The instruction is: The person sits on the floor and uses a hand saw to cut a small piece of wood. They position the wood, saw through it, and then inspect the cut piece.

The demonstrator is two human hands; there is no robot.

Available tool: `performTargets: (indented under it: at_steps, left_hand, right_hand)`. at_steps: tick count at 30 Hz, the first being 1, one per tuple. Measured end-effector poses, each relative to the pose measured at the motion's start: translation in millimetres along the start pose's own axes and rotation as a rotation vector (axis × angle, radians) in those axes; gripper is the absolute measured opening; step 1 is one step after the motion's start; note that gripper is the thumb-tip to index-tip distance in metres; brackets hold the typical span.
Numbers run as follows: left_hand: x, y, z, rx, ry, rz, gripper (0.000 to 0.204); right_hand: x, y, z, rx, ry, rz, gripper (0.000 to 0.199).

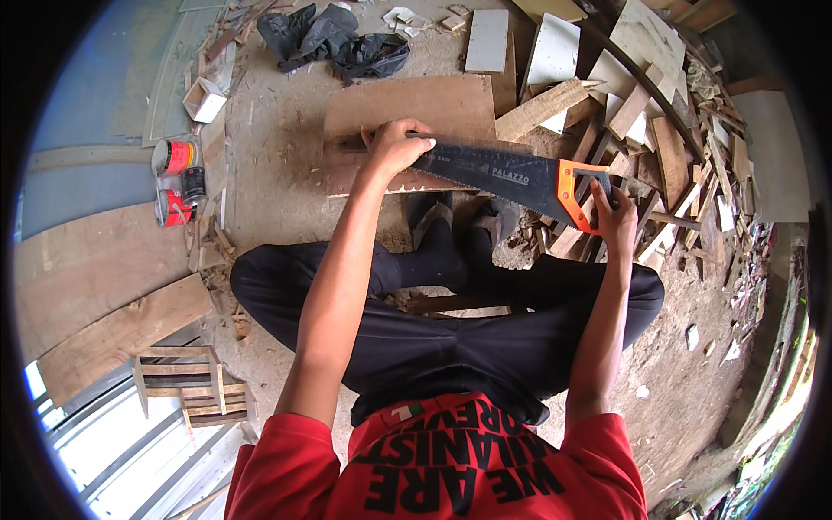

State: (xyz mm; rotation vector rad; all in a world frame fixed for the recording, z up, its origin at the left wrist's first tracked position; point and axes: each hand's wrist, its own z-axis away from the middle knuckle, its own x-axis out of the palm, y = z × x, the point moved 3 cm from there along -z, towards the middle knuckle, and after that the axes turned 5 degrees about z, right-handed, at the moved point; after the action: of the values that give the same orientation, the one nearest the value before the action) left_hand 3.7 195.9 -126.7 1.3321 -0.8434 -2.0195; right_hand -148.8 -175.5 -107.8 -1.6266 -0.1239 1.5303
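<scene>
A hand saw (pixel 472 172) with a dark blade and an orange-and-black handle is held level across in front of me, its teeth facing my body. My right hand (pixel 615 218) is closed around the handle, with fingers through its opening. Near the blade's narrow end, my left hand (pixel 400 149) grips it, the thumb lying on the upper side. Beneath the saw is a brown wooden board (pixel 407 100) beyond my feet. The blade hides part of this board, and I cannot tell whether the two touch.
Scrap wood (pixel 672 160) lies heaped at the right. Black plastic bags (pixel 334 43) lie at the far left of centre. Several cans (pixel 176 158) and a small white box (pixel 204 100) stand at the left. A slatted wooden piece (pixel 186 381) is at the lower left.
</scene>
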Motion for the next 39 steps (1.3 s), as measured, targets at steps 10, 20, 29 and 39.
performTargets:
  at_steps: [10,20,29,39]
  left_hand:
    - [-11.3,31.4,3.8,-0.082,0.027,-0.142,0.029]
    - [-0.5,27.7,2.2,-0.060,0.069,-0.079,0.029]
    - [-9.6,26.4,2.9,-0.031,0.059,-0.097,0.027]
    - [-5.7,25.6,1.8,-0.022,0.095,-0.106,0.024]
  right_hand:
    - [-0.1,-1.0,-0.7,-0.019,0.029,0.038,0.055]
    - [0.2,3.3,-2.4,-0.013,0.026,0.067,0.054]
    - [-0.3,-4.5,-0.1,0.019,-0.009,0.003,0.052]
    - [0.2,2.0,-1.7,0.024,0.011,0.005,0.054]
